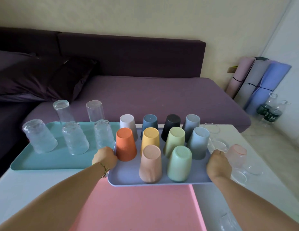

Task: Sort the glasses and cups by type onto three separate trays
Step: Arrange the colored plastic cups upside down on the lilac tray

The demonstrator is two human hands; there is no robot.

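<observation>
A lavender tray (128,178) carries several upturned coloured plastic cups, among them an orange cup (125,145) and a mint cup (179,164). My left hand (105,157) grips its left edge and my right hand (218,165) grips its right edge. The tray overlaps a bare pink tray (137,207) in front. To the left, a teal tray (50,160) holds several upturned clear glasses (40,136), textured in front, smooth behind. Right of the lavender tray, clear and pinkish glasses (237,155) stand on the white table (255,144), partly hidden by my right hand.
A purple sofa (153,97) with a dark cushion runs behind the table. Rolled mats (262,80) lean against the wall at right, with bottles (270,110) on the floor beside them. Another clear glass (227,220) shows at the bottom right by my forearm.
</observation>
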